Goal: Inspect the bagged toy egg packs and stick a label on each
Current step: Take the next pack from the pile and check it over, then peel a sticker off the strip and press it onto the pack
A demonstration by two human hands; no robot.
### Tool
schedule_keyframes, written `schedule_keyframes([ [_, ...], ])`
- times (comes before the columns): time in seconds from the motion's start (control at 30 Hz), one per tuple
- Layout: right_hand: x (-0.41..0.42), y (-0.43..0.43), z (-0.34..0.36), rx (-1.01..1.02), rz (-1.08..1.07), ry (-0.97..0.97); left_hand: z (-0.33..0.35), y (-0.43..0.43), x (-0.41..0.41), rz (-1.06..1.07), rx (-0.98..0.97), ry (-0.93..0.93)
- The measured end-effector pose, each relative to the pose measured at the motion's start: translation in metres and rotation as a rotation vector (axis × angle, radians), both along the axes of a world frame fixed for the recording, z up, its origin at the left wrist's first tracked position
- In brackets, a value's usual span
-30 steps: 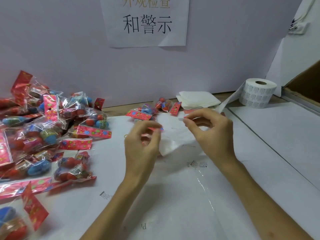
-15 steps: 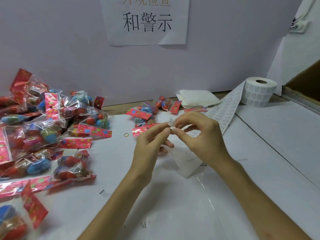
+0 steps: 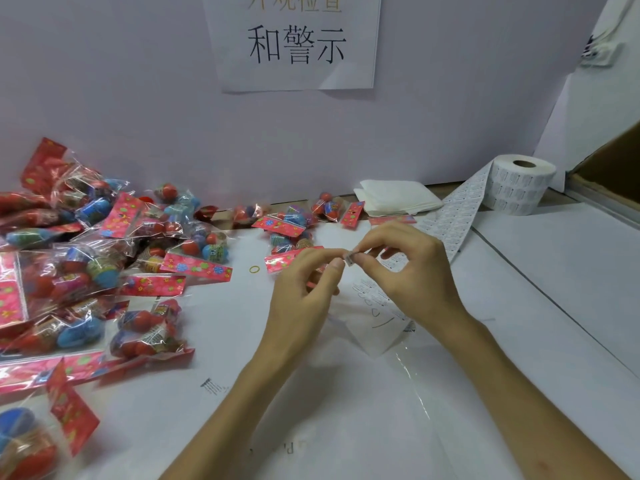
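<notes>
My left hand (image 3: 304, 292) and my right hand (image 3: 412, 275) meet above the table's middle, and their fingertips pinch one small white label (image 3: 349, 259). The label strip (image 3: 457, 220) runs from the roll (image 3: 519, 183) at the back right down under my right hand, its peeled end (image 3: 377, 327) lying below. One bagged toy egg pack (image 3: 291, 258) with a pink header lies just behind my left hand. A big heap of bagged egg packs (image 3: 79, 258) covers the table's left side.
A few more packs (image 3: 304, 216) lie near the back wall. A stack of white cloths (image 3: 394, 199) sits beside the roll. A small yellow rubber band (image 3: 254, 269) lies on the white table sheet (image 3: 346, 410). A cardboard box edge (image 3: 609, 168) stands at the far right.
My hands have come together, from holding the strip apart to pinching a single small label between their fingertips. The strip now hangs looser from the roll.
</notes>
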State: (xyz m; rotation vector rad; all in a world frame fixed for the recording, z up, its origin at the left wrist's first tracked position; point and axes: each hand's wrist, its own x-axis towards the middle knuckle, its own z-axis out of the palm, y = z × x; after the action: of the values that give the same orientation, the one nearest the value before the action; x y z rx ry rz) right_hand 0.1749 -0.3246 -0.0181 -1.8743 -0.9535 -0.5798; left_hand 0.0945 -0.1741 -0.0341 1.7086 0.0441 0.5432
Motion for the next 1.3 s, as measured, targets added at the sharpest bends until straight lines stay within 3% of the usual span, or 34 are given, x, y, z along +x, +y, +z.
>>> schedule_keyframes([
  [0.13,-0.002,0.003,-0.002,0.029,-0.021,-0.08,0.004,0.006,0.002,0.047,-0.079,0.004],
  [0.23,-0.004,0.003,0.001,0.12,-0.035,-0.065,0.002,0.016,0.005,0.199,-0.102,0.083],
  [0.33,-0.002,-0.001,0.002,0.142,-0.05,0.057,-0.008,0.034,0.007,0.391,0.196,0.243],
  [0.47,0.009,-0.003,-0.009,-0.112,-0.025,0.325,-0.016,0.046,0.009,0.465,0.534,0.552],
  [0.6,0.011,-0.006,-0.019,-0.524,-0.017,0.496,-0.019,0.044,0.009,0.467,0.65,0.622],
  [0.67,0.011,-0.006,-0.02,-0.587,-0.045,0.503,-0.017,0.044,0.009,0.428,0.562,0.585],
  [0.8,0.014,-0.011,-0.013,-0.562,-0.233,0.433,-0.009,0.04,0.007,0.306,0.089,0.369],
  [0.87,0.016,-0.015,-0.011,-0.52,-0.274,0.473,-0.007,0.039,0.007,0.288,-0.047,0.275],
  [1.03,0.014,-0.008,-0.004,-0.014,-0.05,0.767,0.001,0.038,0.008,0.222,-0.384,0.148],
  [1.13,0.005,0.003,-0.004,0.106,0.107,0.845,0.004,0.037,0.007,0.156,-0.529,0.107],
  [1.3,-0.004,0.012,-0.003,0.281,0.138,0.824,0.007,0.034,0.008,0.04,-0.704,0.127],
])
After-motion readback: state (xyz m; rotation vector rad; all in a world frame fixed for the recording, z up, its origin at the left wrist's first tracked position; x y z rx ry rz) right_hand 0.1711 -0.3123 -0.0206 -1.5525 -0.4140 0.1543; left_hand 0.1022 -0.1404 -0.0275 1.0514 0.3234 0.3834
